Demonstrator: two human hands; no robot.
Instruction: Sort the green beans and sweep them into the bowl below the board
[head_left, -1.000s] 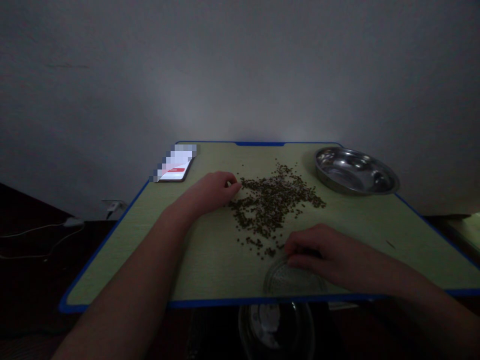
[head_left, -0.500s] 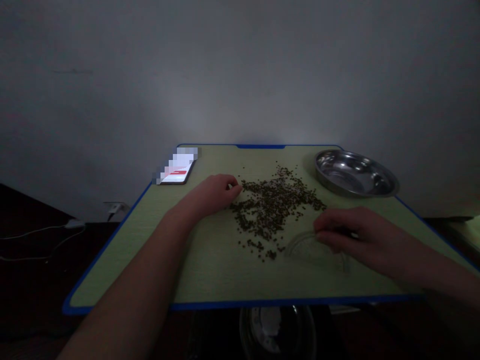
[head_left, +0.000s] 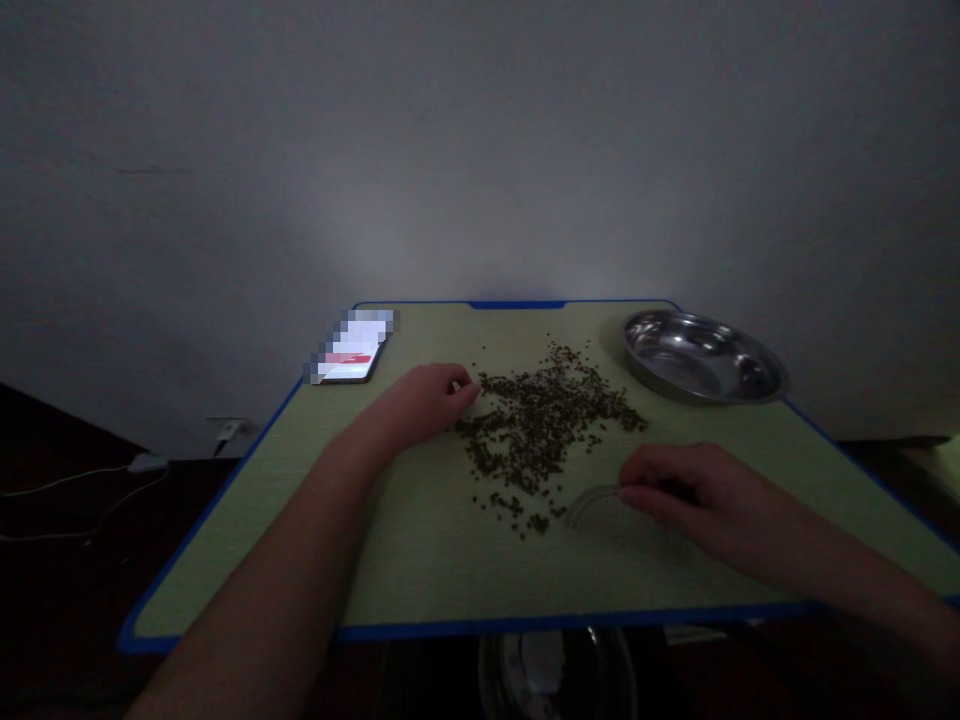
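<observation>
Small dark greenish-brown grains (head_left: 536,410), too small to name surely, lie scattered in a loose patch on the light green tabletop (head_left: 450,570). My right hand (head_left: 686,500) pinches a clear plastic protractor (head_left: 596,510) by its curved edge, just in front of the patch and to its right. The curved scale faces the grains; the faint rest of the protractor runs under my hand. My left hand (head_left: 439,400) rests at the patch's left edge, thumb and forefinger closed together. Whatever may be between those fingertips is hidden.
A shiny steel bowl (head_left: 705,360) stands at the back right. At the back left lies a phone (head_left: 352,350) with its screen lit. The table has a blue rim (head_left: 465,628); a metal vessel (head_left: 555,675) shows below its front edge. A wall rises behind.
The whole view has shifted slightly. My right hand has drawn the protractor a little toward the table's front edge. My left hand stays beside the grains, which look much the same.
</observation>
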